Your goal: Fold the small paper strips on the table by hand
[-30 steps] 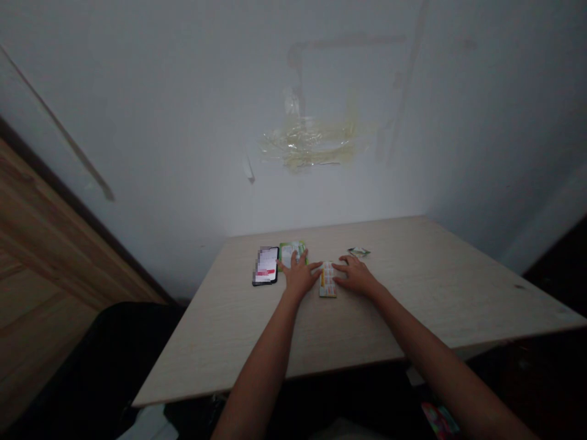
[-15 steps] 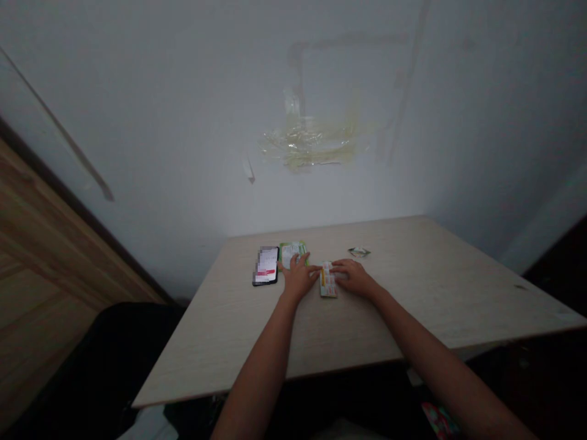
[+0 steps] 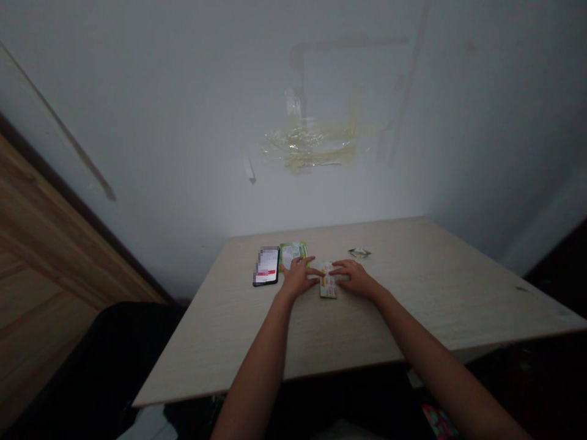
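Observation:
A small printed packet (image 3: 329, 288), white with yellow and red markings, lies flat on the pale wooden table (image 3: 348, 342). My left hand (image 3: 298, 278) has its fingers spread, with a fingertip on the packet's left edge. From the other side my right hand (image 3: 355, 277) rests its outstretched fingers on the packet's upper right part. Behind my left hand lies a green and white printed packet (image 3: 293, 249), partly covered by the fingers. Neither hand is closed round anything.
A phone (image 3: 267, 266) with a lit screen lies left of the green packet. Toward the back right is a small crumpled wrapper (image 3: 359, 252). A wall with clear tape (image 3: 316, 143) rises behind the table; a dark chair (image 3: 132, 324) stands at the left.
My left hand has shifted slightly, and its finger now reaches further onto the packet's left part. My right hand and the packet have hardly moved.

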The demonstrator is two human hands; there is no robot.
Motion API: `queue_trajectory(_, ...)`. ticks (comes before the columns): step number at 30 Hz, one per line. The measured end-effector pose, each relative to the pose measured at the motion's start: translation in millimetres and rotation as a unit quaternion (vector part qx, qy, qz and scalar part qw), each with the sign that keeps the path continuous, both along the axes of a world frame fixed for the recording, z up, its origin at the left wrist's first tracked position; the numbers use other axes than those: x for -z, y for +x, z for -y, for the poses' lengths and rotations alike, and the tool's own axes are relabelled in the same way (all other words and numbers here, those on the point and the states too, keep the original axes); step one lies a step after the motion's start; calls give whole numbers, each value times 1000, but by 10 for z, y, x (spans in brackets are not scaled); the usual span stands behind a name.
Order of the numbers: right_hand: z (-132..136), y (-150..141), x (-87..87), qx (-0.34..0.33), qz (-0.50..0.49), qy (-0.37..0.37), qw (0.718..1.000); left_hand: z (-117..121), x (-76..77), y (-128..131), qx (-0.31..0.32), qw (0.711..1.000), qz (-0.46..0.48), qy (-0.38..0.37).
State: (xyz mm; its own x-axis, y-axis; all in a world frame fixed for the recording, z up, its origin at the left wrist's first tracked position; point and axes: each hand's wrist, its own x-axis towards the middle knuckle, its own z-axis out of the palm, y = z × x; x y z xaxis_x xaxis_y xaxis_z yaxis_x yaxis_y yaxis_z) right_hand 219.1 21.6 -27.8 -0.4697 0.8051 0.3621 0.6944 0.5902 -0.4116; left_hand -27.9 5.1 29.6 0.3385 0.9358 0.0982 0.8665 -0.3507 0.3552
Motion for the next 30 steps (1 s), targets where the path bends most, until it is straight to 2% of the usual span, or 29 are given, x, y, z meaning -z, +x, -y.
queue_trajectory(9, 40, 11, -50, -3, -25, -13, 1000, 17, 42, 75, -16, 998, 43, 49)
queue_trajectory(14, 50, 13, -85, 4, -36, -24, 999, 12, 82, 68, 2, 998, 35, 51)
queue_trajectory(20, 50, -41, -113, 19, -44, -8, 999, 15, 122, 116, -16, 997, 36, 59)
queue_trajectory(25, 32, -111, -143, 45, -30, -5, 999, 52, 129, 215, -22, 997, 15, 73)
queue_trajectory(30, 4, -79, -118, 31, -33, -8, 999, 56, 94, 194, -32, 998, -25, 49)
